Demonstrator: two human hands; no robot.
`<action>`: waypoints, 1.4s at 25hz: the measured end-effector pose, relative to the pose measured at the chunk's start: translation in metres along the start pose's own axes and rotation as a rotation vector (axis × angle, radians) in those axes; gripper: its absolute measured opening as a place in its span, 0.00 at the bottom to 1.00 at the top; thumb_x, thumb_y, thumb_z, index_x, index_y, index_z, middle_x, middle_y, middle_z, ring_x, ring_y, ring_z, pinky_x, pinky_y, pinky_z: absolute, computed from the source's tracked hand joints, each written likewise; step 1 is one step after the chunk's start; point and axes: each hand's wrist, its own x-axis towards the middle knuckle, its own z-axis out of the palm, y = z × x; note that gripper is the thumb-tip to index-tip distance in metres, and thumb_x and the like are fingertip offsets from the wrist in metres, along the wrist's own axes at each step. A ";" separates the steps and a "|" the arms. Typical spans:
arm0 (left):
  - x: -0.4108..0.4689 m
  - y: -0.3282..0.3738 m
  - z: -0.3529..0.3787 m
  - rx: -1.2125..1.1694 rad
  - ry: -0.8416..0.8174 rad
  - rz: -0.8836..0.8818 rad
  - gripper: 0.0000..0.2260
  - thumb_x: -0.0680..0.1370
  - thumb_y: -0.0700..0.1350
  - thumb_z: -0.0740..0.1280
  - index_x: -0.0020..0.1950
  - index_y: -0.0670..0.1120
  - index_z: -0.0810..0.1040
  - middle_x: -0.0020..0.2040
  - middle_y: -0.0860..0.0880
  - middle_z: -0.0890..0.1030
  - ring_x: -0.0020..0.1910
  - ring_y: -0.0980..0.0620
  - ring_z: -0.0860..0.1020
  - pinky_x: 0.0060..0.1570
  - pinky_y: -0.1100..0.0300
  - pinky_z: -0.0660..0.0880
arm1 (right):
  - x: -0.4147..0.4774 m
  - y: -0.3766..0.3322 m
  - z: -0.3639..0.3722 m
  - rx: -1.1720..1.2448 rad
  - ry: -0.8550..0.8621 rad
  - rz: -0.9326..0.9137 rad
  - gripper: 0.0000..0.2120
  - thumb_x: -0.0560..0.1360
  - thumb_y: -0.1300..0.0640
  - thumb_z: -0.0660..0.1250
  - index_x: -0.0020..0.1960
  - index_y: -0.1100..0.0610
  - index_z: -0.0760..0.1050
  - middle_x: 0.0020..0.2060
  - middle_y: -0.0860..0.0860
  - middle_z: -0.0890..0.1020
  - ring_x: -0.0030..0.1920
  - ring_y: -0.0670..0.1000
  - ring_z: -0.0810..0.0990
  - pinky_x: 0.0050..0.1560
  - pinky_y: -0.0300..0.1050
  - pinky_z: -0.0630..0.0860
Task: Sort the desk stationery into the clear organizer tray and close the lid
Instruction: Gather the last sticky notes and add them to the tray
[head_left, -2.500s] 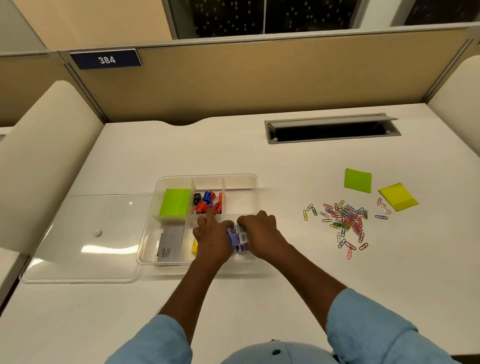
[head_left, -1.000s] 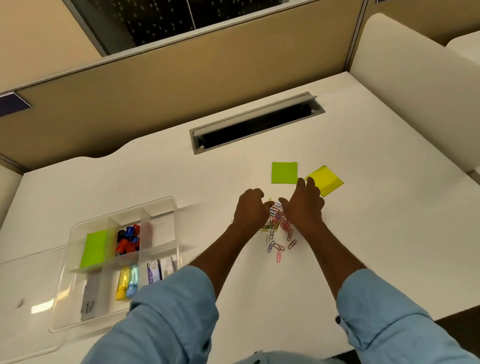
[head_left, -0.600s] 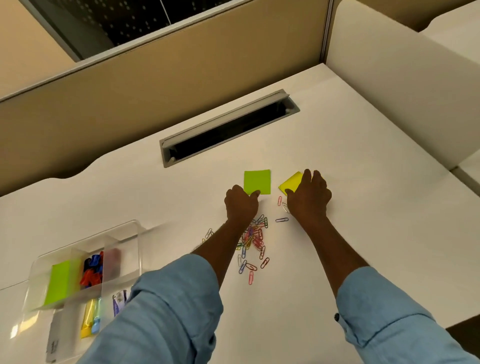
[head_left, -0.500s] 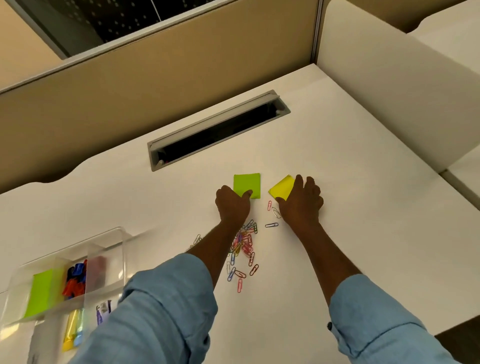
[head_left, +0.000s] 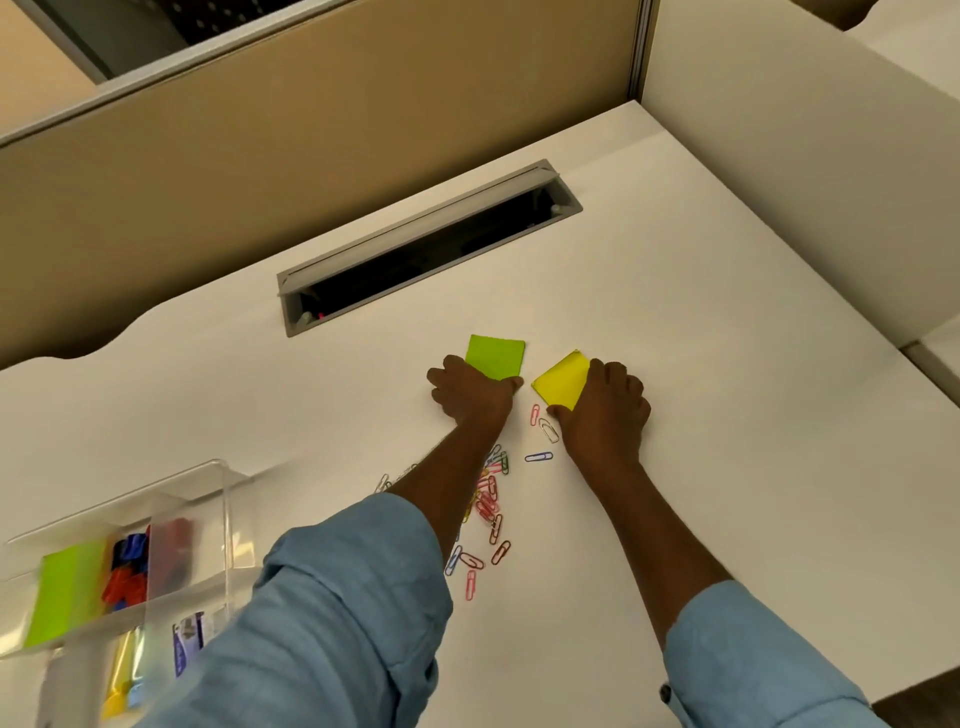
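White bench (head_left: 727, 338), tan partition (head_left: 311, 156) across the back, a pale side panel (head_left: 805, 182) on the right. A grey cable slot (head_left: 426, 249) lies open in the surface. Both arms reach far out. The left grip (head_left: 470, 395) curls onto the near edge of the green note pad (head_left: 496, 356). The right grip (head_left: 605, 405) pinches the yellow note pad (head_left: 561, 379) just beside it. Coloured paper clips (head_left: 488, 499) lie scattered under the left forearm. The clear organizer tray (head_left: 208, 483) sits well apart at the left edge, blurred, partly filled.
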 end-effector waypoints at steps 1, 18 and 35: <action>0.001 0.001 -0.001 -0.026 -0.017 -0.031 0.37 0.61 0.52 0.80 0.62 0.41 0.66 0.64 0.41 0.66 0.63 0.39 0.68 0.60 0.47 0.70 | 0.000 -0.002 0.000 -0.006 -0.012 0.015 0.32 0.67 0.48 0.75 0.65 0.58 0.66 0.61 0.56 0.71 0.62 0.58 0.68 0.59 0.54 0.66; -0.046 -0.045 -0.083 -0.467 -0.164 0.114 0.09 0.78 0.43 0.64 0.37 0.45 0.73 0.41 0.42 0.75 0.38 0.47 0.72 0.39 0.54 0.69 | -0.035 -0.007 -0.060 0.469 0.054 0.135 0.10 0.78 0.65 0.55 0.60 0.63 0.65 0.53 0.62 0.79 0.54 0.64 0.77 0.47 0.51 0.71; -0.172 -0.105 -0.211 -0.891 0.005 0.152 0.02 0.73 0.40 0.71 0.42 0.44 0.83 0.44 0.42 0.84 0.41 0.46 0.83 0.38 0.56 0.80 | -0.178 -0.113 -0.119 1.397 -0.616 0.017 0.10 0.82 0.53 0.54 0.50 0.50 0.73 0.50 0.54 0.79 0.49 0.56 0.81 0.37 0.49 0.82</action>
